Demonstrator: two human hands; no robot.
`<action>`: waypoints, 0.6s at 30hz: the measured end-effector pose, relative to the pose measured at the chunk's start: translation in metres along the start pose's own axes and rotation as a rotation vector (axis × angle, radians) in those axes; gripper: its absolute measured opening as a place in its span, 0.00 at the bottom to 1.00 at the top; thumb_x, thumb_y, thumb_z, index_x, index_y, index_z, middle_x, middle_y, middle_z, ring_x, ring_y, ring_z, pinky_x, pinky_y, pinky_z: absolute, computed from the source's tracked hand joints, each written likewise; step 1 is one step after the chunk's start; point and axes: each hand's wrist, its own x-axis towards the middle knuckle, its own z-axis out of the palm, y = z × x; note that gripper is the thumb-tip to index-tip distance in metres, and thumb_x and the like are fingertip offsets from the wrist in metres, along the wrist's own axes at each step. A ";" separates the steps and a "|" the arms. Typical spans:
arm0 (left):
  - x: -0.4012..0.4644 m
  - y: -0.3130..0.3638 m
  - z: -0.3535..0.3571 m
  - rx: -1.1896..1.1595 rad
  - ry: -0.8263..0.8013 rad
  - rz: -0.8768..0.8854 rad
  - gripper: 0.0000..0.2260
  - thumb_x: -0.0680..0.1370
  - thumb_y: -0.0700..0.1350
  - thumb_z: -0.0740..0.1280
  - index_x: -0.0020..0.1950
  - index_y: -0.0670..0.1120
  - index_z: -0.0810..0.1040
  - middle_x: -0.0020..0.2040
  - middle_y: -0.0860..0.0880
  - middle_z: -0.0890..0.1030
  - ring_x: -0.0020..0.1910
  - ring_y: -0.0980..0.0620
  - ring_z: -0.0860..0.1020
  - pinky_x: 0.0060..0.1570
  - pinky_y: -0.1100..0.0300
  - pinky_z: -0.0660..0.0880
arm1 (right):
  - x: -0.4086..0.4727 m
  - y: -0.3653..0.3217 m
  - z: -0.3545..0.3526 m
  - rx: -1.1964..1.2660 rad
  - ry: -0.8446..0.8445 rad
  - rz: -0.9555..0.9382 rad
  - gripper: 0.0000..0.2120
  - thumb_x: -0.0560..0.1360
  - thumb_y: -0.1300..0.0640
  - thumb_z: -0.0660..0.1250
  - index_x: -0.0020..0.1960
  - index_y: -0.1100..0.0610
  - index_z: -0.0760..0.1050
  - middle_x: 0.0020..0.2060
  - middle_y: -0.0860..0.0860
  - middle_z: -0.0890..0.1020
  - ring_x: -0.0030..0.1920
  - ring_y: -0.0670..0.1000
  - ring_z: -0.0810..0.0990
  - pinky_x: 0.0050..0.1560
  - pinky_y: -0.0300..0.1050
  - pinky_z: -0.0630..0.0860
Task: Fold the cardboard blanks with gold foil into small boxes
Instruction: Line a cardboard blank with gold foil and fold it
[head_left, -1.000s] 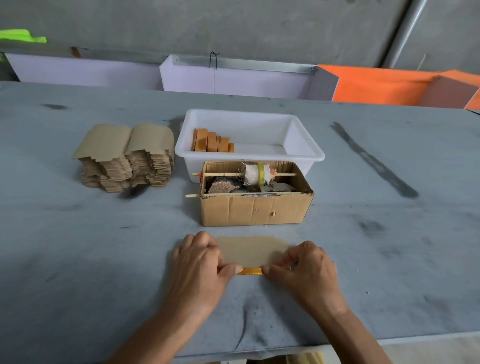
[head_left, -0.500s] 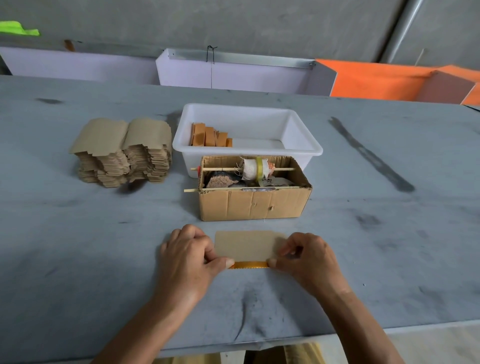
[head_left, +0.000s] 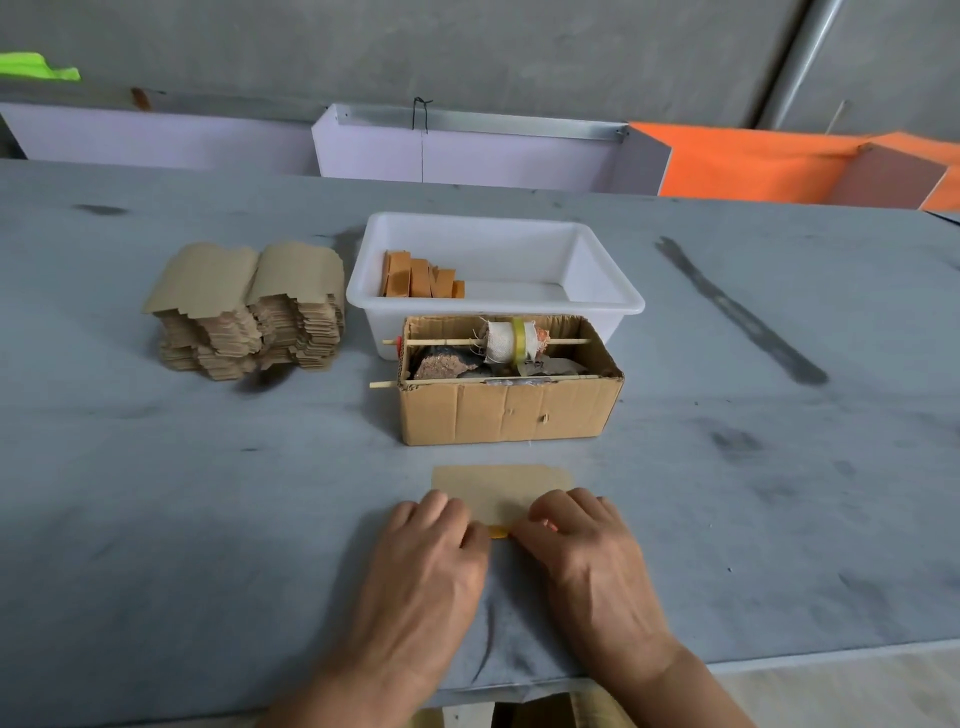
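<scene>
Setting: grey concrete wall behind a long grey worktop (head_left: 156, 467) marked with dark smudges; lilac and orange panels stand along its far edge.
Landmark: an open corrugated cardboard box (head_left: 506, 410), mid-worktop; every place below is told from it.
Task's thing: one cardboard blank (head_left: 498, 488) lies flat, plain brown side up, just on the near side of the box and apart from it. Its long axis runs left to right, parallel to the box's front wall. A sliver of gold foil (head_left: 497, 531) peeps from under its near edge, between the two thumbs.
Left hand (head_left: 431, 551): palm down, fingers curled over the blank's near left corner, thumb tip at the near edge; pressing or pinching it, not closed right around it.
Right hand (head_left: 582, 545): mirrors the other on the near right corner, fingers bent onto the card; how firm the grip is I cannot tell.
Key relation: the blank lies straight ahead of both hands, away from the body, each hand equally near its own end; a fold, I judge, would roll along that long near edge.
Box contents: a thin stick across the top carrying a white wrapped roll with a yellow band, and dark scraps beneath; a second stick lies along the front rim.
White tub (head_left: 613, 291): directly behind the box, touching or nearly so; a few folded orange pieces (head_left: 421, 280) lean in its left part, the remainder bare.
Stack of blanks (head_left: 249, 306): to the left of the box and slightly behind, well apart, two tall side-by-side piles, so most of the job looks still ahead.
</scene>
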 end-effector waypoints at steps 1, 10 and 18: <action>-0.001 0.002 0.001 0.013 -0.007 -0.013 0.12 0.66 0.41 0.57 0.32 0.48 0.81 0.30 0.50 0.73 0.31 0.50 0.75 0.31 0.57 0.70 | -0.002 -0.001 0.000 -0.030 -0.010 -0.012 0.11 0.67 0.61 0.59 0.31 0.56 0.78 0.31 0.52 0.77 0.29 0.54 0.74 0.28 0.43 0.71; -0.008 -0.008 0.000 -0.031 0.062 -0.065 0.20 0.68 0.42 0.54 0.45 0.49 0.86 0.35 0.49 0.77 0.33 0.48 0.78 0.34 0.54 0.73 | -0.012 0.010 -0.009 0.000 -0.089 0.047 0.09 0.65 0.63 0.72 0.43 0.52 0.84 0.38 0.51 0.80 0.37 0.55 0.79 0.32 0.43 0.74; -0.026 -0.029 -0.003 0.052 0.054 -0.175 0.21 0.63 0.39 0.52 0.38 0.43 0.85 0.38 0.41 0.81 0.35 0.40 0.79 0.41 0.51 0.62 | -0.015 0.022 -0.023 0.030 -0.155 0.193 0.12 0.64 0.62 0.68 0.43 0.49 0.85 0.44 0.53 0.81 0.43 0.58 0.80 0.38 0.50 0.76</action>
